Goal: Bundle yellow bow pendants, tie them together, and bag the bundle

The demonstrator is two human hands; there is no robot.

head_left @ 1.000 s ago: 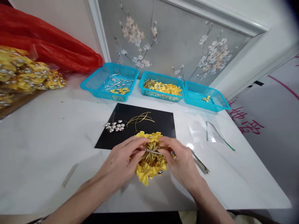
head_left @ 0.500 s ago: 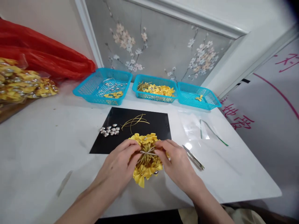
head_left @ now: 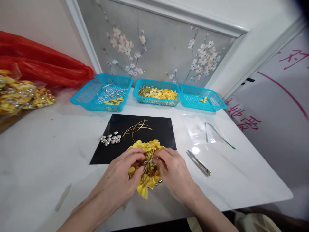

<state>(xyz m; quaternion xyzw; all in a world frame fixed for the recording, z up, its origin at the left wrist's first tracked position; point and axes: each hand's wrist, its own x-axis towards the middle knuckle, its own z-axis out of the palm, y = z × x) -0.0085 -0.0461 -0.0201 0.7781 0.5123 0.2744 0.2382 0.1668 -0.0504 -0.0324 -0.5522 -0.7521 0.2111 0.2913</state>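
Note:
A bunch of yellow ribbon flowers [head_left: 144,190] sits stems-up at the near edge of the black mat. Its gold wire stems gather at the middle, where a thin pale string [head_left: 149,160] is looped round them. My left hand [head_left: 122,170] is closed at the left of the bunch, fingers pinching one end of the string. On the right, my right hand [head_left: 176,169] pinches the other end between thumb and fingers. The fingertips partly hide the string, and both hands rest against the petals. Small silver beads show on the bunch's lower right side.
The black mat [head_left: 159,129] carries silver beads [head_left: 111,138] and loose gold wires [head_left: 137,129]. Thread snips [head_left: 198,162] lie at right, near a clear plastic bag [head_left: 196,130] and a green strip [head_left: 218,134]. Blue baskets [head_left: 96,104] line the back; bagged yellow flowers [head_left: 24,96] lie left.
The string's crossing over the stems has drawn in smaller and tighter, and the stems look more closely gathered. My hands have come slightly nearer each other. The whole view has shifted a little.

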